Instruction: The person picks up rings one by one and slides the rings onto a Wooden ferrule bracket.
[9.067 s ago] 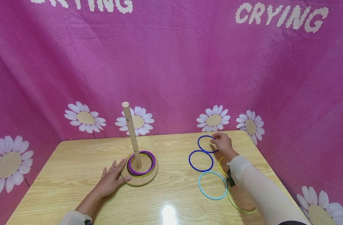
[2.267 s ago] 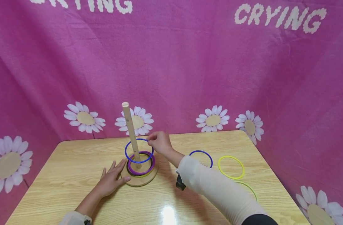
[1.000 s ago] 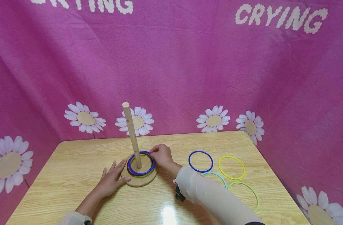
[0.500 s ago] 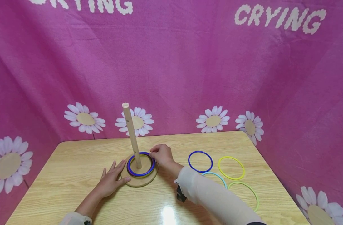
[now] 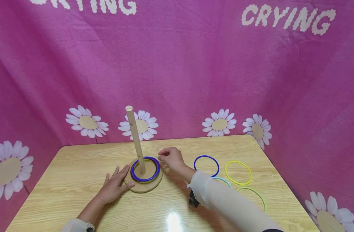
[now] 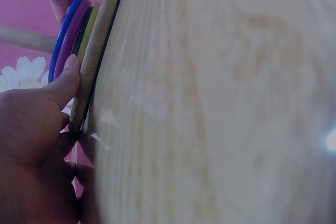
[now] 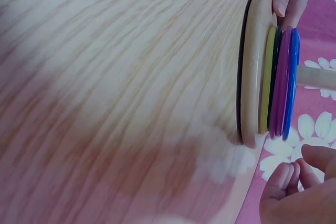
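Since half a second ago the right hand (image 5: pixel 174 159) has drawn off the blue ring (image 7: pixel 292 85) toward the right, and that ring, on the far right of the desk (image 5: pixel 92 167) nine seconds ago, now circles the post (image 5: pixel 135 137) at the top of a small stack. Behind everything hangs a pink curtain (image 5: pixel 177 71), and the desk spreads out before it. On the desk's left half sits the round wooden base (image 5: pixel 145 188), with the post rising from it. Against the base's left side lies the left hand, (image 5: pixel 114 185) fingers spread and thumb on the rim; that looks a sound way to steady it while rings come down. Just right of the stack hovers the right hand, thumb and fingertips slightly apart with nothing between them. Letting go well here means seeing the ring flat, parting the fingers fully, then backing straight out so no edge gets dragged. Below the blue ring come a purple ring (image 7: pixel 282 82), a dark ring (image 7: pixel 274 80) and a yellow ring (image 7: pixel 268 80), all fairly even. Loose on the right lie a second blue ring (image 5: pixel 205 156), a brighter yellow ring (image 5: pixel 237 161), a pale blue ring (image 5: pixel 224 180) partly behind the sleeve (image 5: pixel 220 196), and nearest, a lime ring (image 5: pixel 258 193).
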Demonstrator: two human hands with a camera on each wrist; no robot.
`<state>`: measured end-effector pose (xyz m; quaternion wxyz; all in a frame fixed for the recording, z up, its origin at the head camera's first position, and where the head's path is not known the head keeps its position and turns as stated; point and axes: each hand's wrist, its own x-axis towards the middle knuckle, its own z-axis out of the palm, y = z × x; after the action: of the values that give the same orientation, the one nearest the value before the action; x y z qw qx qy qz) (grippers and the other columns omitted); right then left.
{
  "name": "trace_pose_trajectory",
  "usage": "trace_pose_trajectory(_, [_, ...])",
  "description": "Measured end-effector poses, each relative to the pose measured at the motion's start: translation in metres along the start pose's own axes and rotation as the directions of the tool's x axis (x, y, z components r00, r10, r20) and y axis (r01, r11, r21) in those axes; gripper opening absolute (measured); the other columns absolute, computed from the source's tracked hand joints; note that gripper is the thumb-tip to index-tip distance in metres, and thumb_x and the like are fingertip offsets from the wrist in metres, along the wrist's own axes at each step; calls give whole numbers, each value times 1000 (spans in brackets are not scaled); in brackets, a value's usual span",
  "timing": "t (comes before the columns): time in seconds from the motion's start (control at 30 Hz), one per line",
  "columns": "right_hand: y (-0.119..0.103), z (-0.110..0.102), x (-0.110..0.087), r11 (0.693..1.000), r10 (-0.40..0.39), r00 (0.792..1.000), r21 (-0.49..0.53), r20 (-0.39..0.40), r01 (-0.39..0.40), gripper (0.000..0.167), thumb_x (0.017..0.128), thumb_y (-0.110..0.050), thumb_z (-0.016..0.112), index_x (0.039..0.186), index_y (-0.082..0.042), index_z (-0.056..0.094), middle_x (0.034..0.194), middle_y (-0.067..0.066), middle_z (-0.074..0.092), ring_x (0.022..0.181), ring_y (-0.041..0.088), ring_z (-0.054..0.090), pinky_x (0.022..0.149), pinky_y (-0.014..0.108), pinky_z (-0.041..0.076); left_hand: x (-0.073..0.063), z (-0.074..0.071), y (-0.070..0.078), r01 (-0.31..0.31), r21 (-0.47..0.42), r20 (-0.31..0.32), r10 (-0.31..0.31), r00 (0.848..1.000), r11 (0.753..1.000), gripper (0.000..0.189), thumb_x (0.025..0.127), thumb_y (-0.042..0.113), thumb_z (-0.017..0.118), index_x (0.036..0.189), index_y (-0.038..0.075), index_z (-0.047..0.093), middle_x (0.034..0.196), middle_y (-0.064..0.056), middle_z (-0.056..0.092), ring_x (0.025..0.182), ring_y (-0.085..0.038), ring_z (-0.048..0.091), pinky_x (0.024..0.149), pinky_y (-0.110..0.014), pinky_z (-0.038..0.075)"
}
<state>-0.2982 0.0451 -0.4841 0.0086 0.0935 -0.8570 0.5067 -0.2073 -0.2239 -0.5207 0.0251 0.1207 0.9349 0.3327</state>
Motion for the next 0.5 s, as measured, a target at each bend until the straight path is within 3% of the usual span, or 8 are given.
trace_pose_trajectory(0.27, [9,-20,-4,998,-20,1000,54,22,19,19,86,-3,79,104,4,78,91,10,78,77,6,66,71,23,57,0,0,0,8,1,11,-8,1000,1000,86,98,44,69,162,4,28,167,-17,27,154,-52,7,115,-77,-9])
trace_pose_trajectory(0.5, [20,-38,-5,998,-6,1000,59,12,5,19,88,-2,79,105,4,78,93,10,78,84,12,70,75,24,57,1,0,0,9,1,12,-9,1000,1000,86,98,45,68,162,4,27,167,-17,27,155,-51,7,115,-77,-9])
